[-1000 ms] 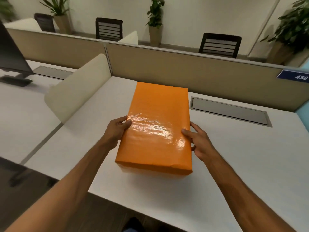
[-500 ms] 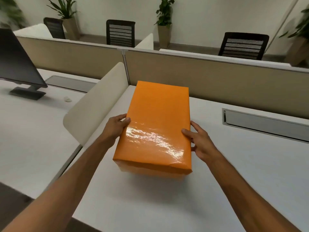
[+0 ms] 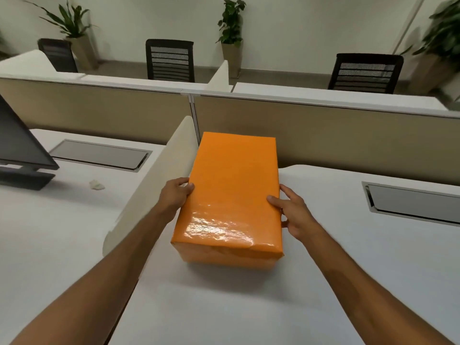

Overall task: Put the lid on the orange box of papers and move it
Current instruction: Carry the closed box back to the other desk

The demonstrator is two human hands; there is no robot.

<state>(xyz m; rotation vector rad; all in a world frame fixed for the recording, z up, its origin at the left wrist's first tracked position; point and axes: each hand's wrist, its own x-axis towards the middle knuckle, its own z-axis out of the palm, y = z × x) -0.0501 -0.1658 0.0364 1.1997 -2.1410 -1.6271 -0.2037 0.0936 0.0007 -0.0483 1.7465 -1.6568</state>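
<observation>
Two bare hands, left hand (image 3: pixel 175 195) and right hand (image 3: pixel 295 215), clamp the glossy orange rectangular lidded box (image 3: pixel 232 195) between their fingers, thumbs on top, above the white desk (image 3: pixel 348 282).

Office: partitioned desks (image 3: pixel 373 245), chairs (image 3: pixel 170 60).

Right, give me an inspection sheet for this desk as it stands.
Surface: white desk, bare around the box.
Job's things: orange box with its lid on, between both hands.
Clutter: small crumpled scrap on the neighbouring desk.
Hands: left hand and right hand press the box's long sides, fingers on the lid edge.
Cables: nothing seen; closed cable hatch at right.
Surroundings: monitor, beige partition, chairs, potted plants.
</observation>
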